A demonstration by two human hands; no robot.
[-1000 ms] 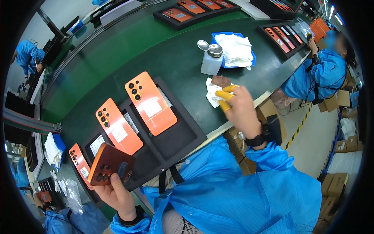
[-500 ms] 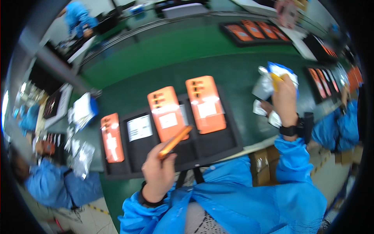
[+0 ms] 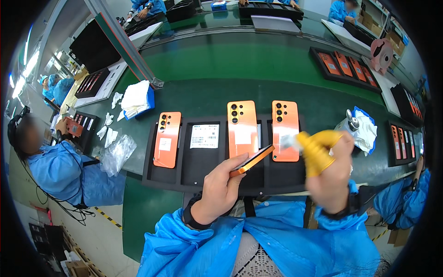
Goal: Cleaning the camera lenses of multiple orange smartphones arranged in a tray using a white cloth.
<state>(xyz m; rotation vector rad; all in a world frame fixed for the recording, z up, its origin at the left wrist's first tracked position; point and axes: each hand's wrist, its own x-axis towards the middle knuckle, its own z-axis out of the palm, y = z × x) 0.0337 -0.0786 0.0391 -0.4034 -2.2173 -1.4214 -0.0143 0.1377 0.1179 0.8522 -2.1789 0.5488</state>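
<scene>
My left hand (image 3: 216, 193) is closed round the edges of an orange-framed phone (image 3: 253, 161), tilted nearly edge-on above a black compartment tray (image 3: 217, 181). Yellow covers sit on fingers of my right hand (image 3: 330, 168), which is smeared by motion. At its fingertips shows a small white wipe (image 3: 289, 141), blurred, in front of the phone at the tray's right. Three orange phones, one at the left (image 3: 167, 147), one in the middle (image 3: 242, 136) and one at the right (image 3: 285, 115), lie camera side up on the tray. A label (image 3: 205, 136) shows in the compartment between the first two.
On the right stand a blue box of white wipes (image 3: 367, 134) and a metal-topped dispenser (image 3: 351, 121). Another wipe box (image 3: 138, 100), crumpled wipes and a clear plastic bag (image 3: 117, 157) lie left. Phone trays (image 3: 346, 71) sit farther off. Co-workers (image 3: 69, 168) sit at both sides.
My right hand has moved left from the wipe box to beside the held phone, with a white wipe at its fingertips. My left hand keeps the phone, now turned and farther right.
</scene>
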